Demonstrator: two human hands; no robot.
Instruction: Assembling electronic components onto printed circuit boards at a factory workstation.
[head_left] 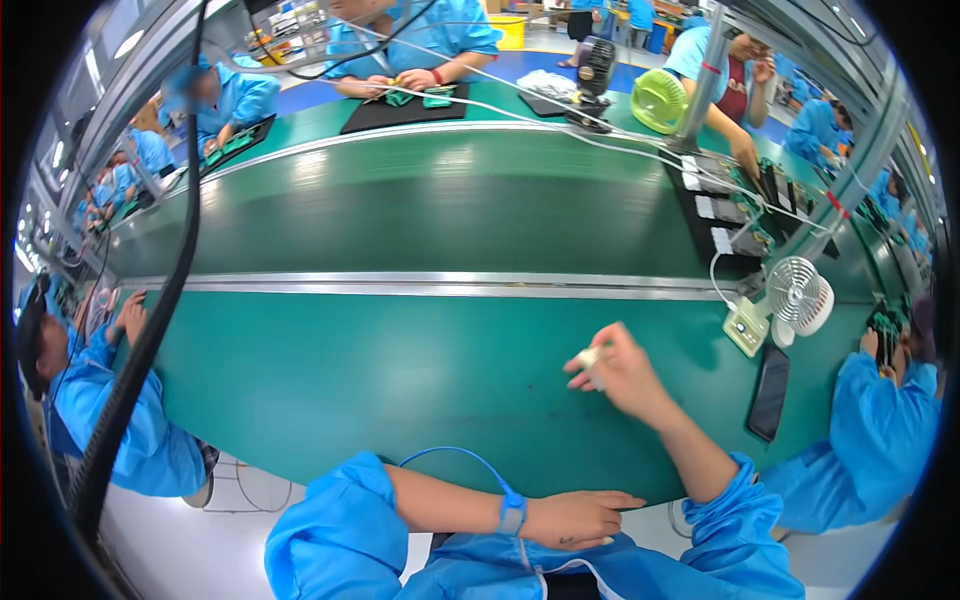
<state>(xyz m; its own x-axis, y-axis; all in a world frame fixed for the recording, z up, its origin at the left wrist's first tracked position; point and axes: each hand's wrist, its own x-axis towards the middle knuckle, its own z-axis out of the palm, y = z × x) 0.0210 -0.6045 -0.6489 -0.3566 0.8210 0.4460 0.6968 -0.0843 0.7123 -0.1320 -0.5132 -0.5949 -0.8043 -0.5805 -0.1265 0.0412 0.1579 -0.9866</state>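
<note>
My right hand hangs over the green worktop, right of the middle, with its fingers loosely bent and apart. Pale whitish coverings, which look like finger cots, show at its fingertips; no separate part can be made out between them. My left hand lies by the near edge of the worktop, palm down, its fingers stretched out and holding nothing. A blue wrist strap with a blue cord sits around my left wrist. Both sleeves are light blue.
A dark phone, a pale switch box and a small white fan are to the right. Behind a metal rail runs a green conveyor. A black cable crosses the left; people in blue work around.
</note>
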